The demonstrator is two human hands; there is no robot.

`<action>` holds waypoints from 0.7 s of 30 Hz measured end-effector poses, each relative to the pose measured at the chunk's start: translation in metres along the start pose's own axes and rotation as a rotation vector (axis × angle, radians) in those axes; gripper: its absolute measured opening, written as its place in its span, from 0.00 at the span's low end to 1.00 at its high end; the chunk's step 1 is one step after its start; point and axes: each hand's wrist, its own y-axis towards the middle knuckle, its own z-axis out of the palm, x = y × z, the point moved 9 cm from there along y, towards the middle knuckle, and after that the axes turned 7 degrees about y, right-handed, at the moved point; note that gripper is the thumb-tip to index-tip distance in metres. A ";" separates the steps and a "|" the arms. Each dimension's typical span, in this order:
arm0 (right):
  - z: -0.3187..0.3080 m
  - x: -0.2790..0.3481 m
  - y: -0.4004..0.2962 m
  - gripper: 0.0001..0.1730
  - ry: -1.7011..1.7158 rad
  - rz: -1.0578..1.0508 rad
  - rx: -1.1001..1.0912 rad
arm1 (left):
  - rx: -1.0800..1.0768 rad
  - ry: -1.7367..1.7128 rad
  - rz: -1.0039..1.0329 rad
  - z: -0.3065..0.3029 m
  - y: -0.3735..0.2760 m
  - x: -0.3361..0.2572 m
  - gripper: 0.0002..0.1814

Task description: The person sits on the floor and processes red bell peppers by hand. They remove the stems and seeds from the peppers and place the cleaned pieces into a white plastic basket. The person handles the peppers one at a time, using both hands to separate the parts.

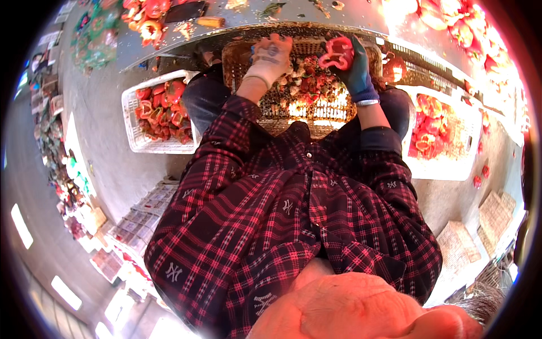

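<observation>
My right hand (358, 68), in a blue-green coated glove, holds a cut-open red bell pepper (338, 53) with its hollow inside facing up. My left hand (271, 58) wears a pale glove with bluish marks; its fingers are curled, and whether anything sits inside them is hidden. Both hands are over a brown plastic crate (313, 125) between my knees. Pepper cores, seeds and green and red scraps (311, 80) lie in that crate. The front edge of a grey metal table (250, 21) runs just beyond my hands.
At left stands a white crate (163, 149) of red peppers (163, 112); another white crate (440, 171) with red pepper pieces (427, 131) is at right. On the table lie peppers (152, 17), a wooden handle (210, 21) and a dark flat piece (185, 11). Glare washes out the upper right.
</observation>
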 end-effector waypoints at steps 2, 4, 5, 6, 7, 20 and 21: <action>-0.013 0.008 0.002 0.17 0.051 -0.012 -0.155 | -0.199 0.063 0.120 -0.043 0.015 -0.034 0.23; 0.013 0.033 -0.017 0.26 -0.715 -0.580 0.081 | -0.182 -0.150 0.179 -0.094 0.012 -0.081 0.22; 0.034 0.034 -0.033 0.32 -1.104 -0.871 0.203 | -0.168 -0.250 0.237 -0.096 0.017 -0.097 0.22; 0.016 0.022 -0.012 0.25 -0.823 -0.538 0.215 | -0.141 -0.214 0.273 -0.094 0.020 -0.110 0.22; 0.000 0.001 0.005 0.21 -0.384 -0.200 0.154 | -0.219 -0.128 0.255 -0.072 0.021 -0.108 0.23; 0.028 0.132 -0.082 0.24 -0.433 -0.582 -0.122 | -0.313 -0.442 -0.069 -0.104 0.086 0.016 0.15; 0.039 0.155 -0.106 0.23 -0.459 -0.649 -0.208 | -0.419 -0.298 -0.153 -0.112 0.096 0.043 0.16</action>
